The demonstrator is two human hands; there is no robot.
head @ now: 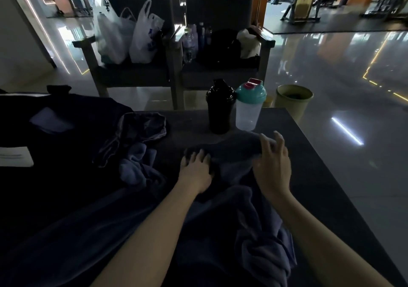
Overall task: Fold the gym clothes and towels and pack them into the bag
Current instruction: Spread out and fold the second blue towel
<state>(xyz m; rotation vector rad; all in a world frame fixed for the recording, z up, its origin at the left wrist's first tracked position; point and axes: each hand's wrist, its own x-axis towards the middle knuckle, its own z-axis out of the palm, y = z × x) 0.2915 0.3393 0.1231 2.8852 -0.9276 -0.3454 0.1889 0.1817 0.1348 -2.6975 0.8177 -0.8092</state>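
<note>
While the left hand [195, 171] lies flat on the dark blue towel [234, 152], its grip wide and holding nothing, the right hand [272, 165] rests at the fold's right end, fingers loosely spread; whether its grip holds cloth cannot be told. The towel lies part-folded on the counter [194, 123], just before a black shaker bottle [220, 110]; a dark bag [66, 114] sits far left.
</note>
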